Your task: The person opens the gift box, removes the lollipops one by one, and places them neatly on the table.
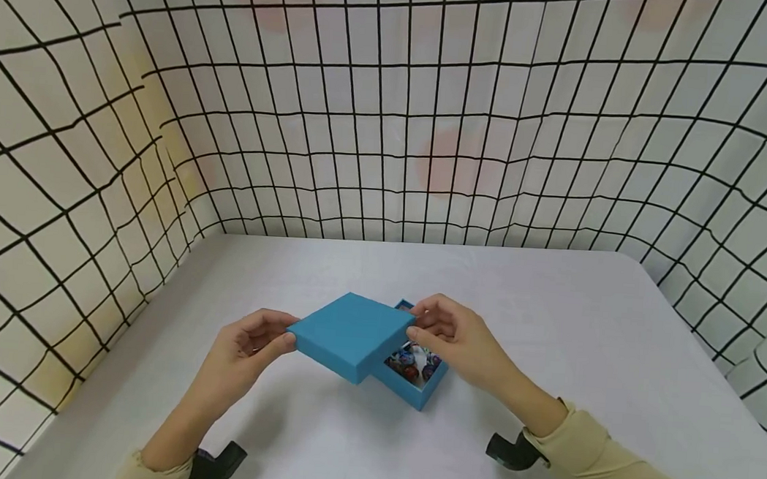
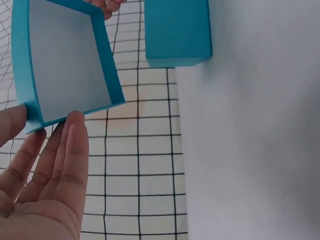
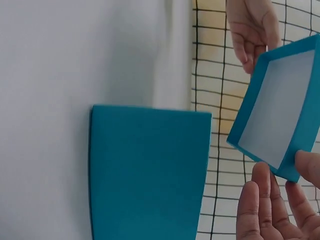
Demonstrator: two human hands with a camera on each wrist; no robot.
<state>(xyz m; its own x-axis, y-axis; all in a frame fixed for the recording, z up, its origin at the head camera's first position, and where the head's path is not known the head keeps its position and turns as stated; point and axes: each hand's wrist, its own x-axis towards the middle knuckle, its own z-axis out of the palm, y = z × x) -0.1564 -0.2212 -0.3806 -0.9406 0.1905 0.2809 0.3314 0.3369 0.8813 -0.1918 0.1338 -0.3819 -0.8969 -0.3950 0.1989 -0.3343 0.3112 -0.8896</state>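
Observation:
A blue box lid [image 1: 351,331] is held up above the table between both hands, its white inside [image 2: 70,60] facing down. My left hand [image 1: 234,362] pinches the lid's left corner between thumb and fingers. At the opposite corner, my right hand [image 1: 459,341] grips it the same way. Below and to the right of the lid, the matching blue box base [image 1: 428,395] stands on the table. Colourful, shiny small items [image 1: 412,364] show inside it; the lid and right hand cover part of the base in the head view.
A white cloth [image 1: 519,292] covers the table. Black grid netting [image 1: 390,123] in front of white sheeting rises along the back and both sides. Black curved pieces [image 1: 216,465] are worn at both wrists, by the beige sleeves [image 1: 607,458].

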